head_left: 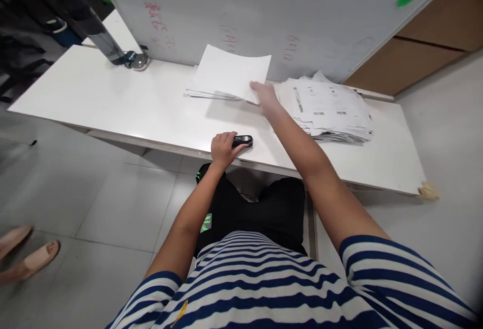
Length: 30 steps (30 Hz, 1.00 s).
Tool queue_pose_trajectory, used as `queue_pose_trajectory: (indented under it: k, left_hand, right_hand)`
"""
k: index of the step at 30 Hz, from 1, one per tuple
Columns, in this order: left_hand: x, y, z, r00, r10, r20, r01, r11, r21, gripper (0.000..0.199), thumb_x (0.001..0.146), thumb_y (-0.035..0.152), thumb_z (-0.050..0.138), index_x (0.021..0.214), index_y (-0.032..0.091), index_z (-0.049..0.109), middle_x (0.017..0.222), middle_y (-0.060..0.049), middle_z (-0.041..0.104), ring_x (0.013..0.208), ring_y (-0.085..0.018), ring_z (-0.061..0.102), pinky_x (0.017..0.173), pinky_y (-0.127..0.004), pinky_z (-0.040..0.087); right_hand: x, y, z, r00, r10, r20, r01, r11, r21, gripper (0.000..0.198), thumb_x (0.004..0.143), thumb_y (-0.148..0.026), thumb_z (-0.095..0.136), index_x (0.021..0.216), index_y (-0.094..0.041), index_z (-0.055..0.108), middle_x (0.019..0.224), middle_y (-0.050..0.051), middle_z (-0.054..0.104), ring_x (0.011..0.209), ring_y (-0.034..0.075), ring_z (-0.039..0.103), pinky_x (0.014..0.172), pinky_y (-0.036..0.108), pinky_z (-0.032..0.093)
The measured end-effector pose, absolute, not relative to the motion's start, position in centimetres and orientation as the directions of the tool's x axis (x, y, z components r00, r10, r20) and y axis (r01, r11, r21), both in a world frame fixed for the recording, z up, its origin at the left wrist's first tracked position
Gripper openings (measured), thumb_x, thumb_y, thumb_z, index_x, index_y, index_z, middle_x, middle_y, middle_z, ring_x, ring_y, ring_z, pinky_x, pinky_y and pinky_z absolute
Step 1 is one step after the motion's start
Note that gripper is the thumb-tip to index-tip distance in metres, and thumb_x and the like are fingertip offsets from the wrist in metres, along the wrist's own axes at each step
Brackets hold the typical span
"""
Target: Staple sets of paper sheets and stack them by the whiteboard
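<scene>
My left hand [224, 148] rests near the desk's front edge, its fingers wrapped round what looks like a black stapler [243, 141]. The stapler's rounded glossy end shows past my fingers; the other end is hidden. Farther back, my right hand [265, 96] pinches the right edge of a white sheet of paper [234, 72], thumb on top. That sheet is raised and tilted over a thin stack of papers [211, 94], whose near edges peek out beneath it. To the right of my right hand lies a thick, uneven pile of printed papers [332, 105].
The white desk [94, 97] runs along a whiteboard [226, 12] with red writing. At the back left stand a clear bottle [101, 37] and a small round dark item [140, 62]. Cardboard-brown panels [430, 62] are at the right. Another person's sandalled feet [39, 261] are on the floor.
</scene>
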<state>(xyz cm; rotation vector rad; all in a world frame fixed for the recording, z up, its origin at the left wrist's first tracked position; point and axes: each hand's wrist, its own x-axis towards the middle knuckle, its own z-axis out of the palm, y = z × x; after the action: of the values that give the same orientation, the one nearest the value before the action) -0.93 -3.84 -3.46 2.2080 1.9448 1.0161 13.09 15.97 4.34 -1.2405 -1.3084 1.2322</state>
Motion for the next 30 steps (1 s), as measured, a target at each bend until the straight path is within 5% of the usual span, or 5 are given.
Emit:
queue_pose_trajectory:
  k: [6, 11, 16, 23, 30]
  left_hand:
    - [-1.1, -4.3, -3.9, 0.064, 0.894, 0.443, 0.870, -0.267, 0.414, 0.066, 0.087, 0.079, 0.053, 0.116, 0.022, 0.071, 0.108, -0.015, 0.076, 0.099, -0.030, 0.070, 0.088, -0.045, 0.051]
    - [-1.2, -4.5, -4.2, 0.098, 0.923, 0.373, 0.851, -0.272, 0.449, 0.068, 0.085, 0.083, 0.050, 0.116, 0.026, 0.071, 0.108, -0.015, 0.076, 0.102, -0.030, 0.071, 0.090, -0.047, 0.053]
    - [-1.3, -4.4, -4.4, 0.077, 0.916, 0.393, 0.844, -0.270, 0.463, 0.069, 0.086, 0.081, 0.050, 0.119, 0.024, 0.071, 0.111, -0.016, 0.075, 0.104, -0.032, 0.070, 0.092, -0.047, 0.051]
    - [-1.4, -3.9, -4.0, 0.045, 0.870, 0.491, 0.858, -0.285, 0.427, 0.058, 0.088, 0.073, 0.058, 0.115, 0.023, 0.071, 0.108, -0.014, 0.076, 0.100, -0.030, 0.068, 0.090, -0.043, 0.049]
    - [-1.3, -3.6, -3.8, -0.039, 0.860, 0.509, 0.880, -0.212, 0.424, 0.051, 0.091, 0.064, 0.062, 0.120, 0.022, 0.068, 0.117, -0.015, 0.074, 0.112, -0.032, 0.064, 0.101, -0.045, 0.045]
  right_hand:
    - [5.4, 23.5, 0.3, -0.082, 0.977, -0.196, 0.262, -0.168, -0.950, 0.043, 0.086, -0.034, 0.064, 0.124, -0.013, 0.060, 0.105, 0.012, 0.068, 0.106, 0.028, 0.067, 0.094, 0.051, 0.058]
    - [5.4, 23.3, -1.3, -0.150, 0.982, 0.114, 0.679, 0.186, -0.710, 0.075, 0.091, -0.045, 0.061, 0.152, -0.009, 0.037, 0.153, 0.027, 0.040, 0.148, 0.044, 0.035, 0.113, 0.070, 0.036]
    - [8.8, 18.6, -0.2, -0.269, 0.926, 0.264, 0.797, 0.368, -0.479, 0.072, 0.098, -0.049, 0.053, 0.159, -0.019, 0.028, 0.169, 0.020, 0.011, 0.158, 0.045, 0.004, 0.117, 0.077, 0.016]
    - [20.1, 11.0, 4.0, -0.084, 0.948, 0.306, 0.942, 0.176, -0.287, 0.063, 0.097, -0.044, 0.050, 0.154, -0.024, 0.037, 0.171, 0.017, 0.014, 0.159, 0.041, 0.005, 0.118, 0.077, 0.009]
    - [31.6, 7.7, 3.4, 0.196, 0.968, 0.157, 0.927, -0.130, -0.353, 0.073, 0.092, -0.060, 0.050, 0.152, -0.020, 0.044, 0.168, 0.021, 0.028, 0.156, 0.042, 0.019, 0.117, 0.079, 0.009]
